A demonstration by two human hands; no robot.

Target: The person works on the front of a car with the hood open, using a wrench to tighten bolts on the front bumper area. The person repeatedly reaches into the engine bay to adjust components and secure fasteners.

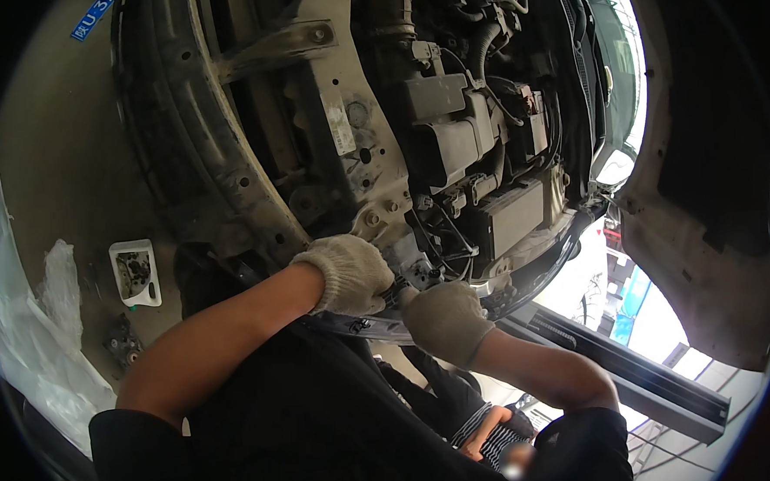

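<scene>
Both gloved hands mid-frame: left hand (349, 273) and right hand (446, 322) closed around a dark tool (396, 290) at the engine bay (449, 141) edge.

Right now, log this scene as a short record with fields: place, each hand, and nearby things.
place: open engine bay of a car, hood raised
left hand: in a knit work glove, pressed on the front crossmember
right hand: gloved, closed at the bay's front edge; anything it holds is hidden
between hands: a dark part, unclear
floor: small white tray with metal parts, clear plastic sheet
also in view: another person's striped sleeve
</scene>
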